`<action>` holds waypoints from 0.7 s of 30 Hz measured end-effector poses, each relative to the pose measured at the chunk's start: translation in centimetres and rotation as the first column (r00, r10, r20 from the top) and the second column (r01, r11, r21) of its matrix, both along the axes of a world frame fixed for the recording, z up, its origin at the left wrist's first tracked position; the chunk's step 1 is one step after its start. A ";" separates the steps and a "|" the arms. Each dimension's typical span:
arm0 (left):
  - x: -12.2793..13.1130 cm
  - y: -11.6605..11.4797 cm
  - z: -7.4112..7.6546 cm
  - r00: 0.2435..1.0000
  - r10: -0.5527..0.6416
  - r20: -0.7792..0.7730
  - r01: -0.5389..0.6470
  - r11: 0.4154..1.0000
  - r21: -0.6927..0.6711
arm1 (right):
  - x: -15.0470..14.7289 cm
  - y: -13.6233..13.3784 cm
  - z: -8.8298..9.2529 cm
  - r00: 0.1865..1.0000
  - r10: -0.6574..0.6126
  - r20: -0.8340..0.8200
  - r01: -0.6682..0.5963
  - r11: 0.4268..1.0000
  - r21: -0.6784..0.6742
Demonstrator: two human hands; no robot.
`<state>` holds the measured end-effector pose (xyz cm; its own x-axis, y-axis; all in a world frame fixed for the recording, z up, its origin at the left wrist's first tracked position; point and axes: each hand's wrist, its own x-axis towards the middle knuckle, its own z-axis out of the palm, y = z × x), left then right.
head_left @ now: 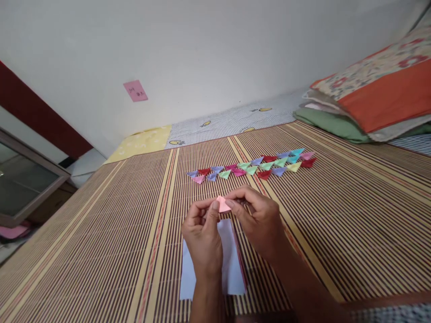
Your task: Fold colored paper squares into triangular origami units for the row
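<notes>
Your left hand [203,233] and right hand [261,220] pinch one pink folded-paper piece [223,205]; brown-striped mat [101,233] below, white wall [218,58] beyond.

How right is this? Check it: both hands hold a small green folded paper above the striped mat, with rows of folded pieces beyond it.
The colour is wrong: the head view shows the small folded paper is pink, not green. The left hand and right hand do hold it above the striped mat, with rows of folded pieces beyond.
</notes>
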<state>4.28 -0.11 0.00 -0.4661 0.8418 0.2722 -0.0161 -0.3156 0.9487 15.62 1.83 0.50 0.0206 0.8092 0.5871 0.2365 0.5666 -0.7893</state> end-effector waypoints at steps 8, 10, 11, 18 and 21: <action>-0.6 0.3 -0.4 0.995 -0.084 0.062 0.085 0.996 -0.013 | 0.3 0.1 0.0 0.999 0.030 0.020 -0.030 1.000 -0.011; -1.0 0.5 -0.5 0.979 -0.157 0.131 0.161 0.987 -0.019 | 0.4 0.1 0.1 0.998 0.049 0.047 -0.049 0.999 0.001; -1.2 0.6 -0.5 0.967 -0.188 0.171 0.195 0.980 -0.026 | 0.4 0.1 0.2 0.996 0.061 0.057 -0.062 0.998 0.004; -2.3 0.6 -0.3 0.936 -0.301 0.182 0.328 0.934 -0.143 | 0.9 0.4 0.2 0.988 0.109 0.112 -0.114 0.993 0.034; -2.6 0.5 -0.3 0.937 -0.315 0.150 0.340 0.922 -0.183 | 1.2 0.4 0.2 0.978 0.132 0.164 -0.140 0.989 0.040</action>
<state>1.70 0.38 -0.31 -0.1726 0.9842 0.0401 -0.1990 -0.0747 0.9771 16.84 2.24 0.66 -0.1854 0.7670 0.6143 0.2758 0.6406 -0.7166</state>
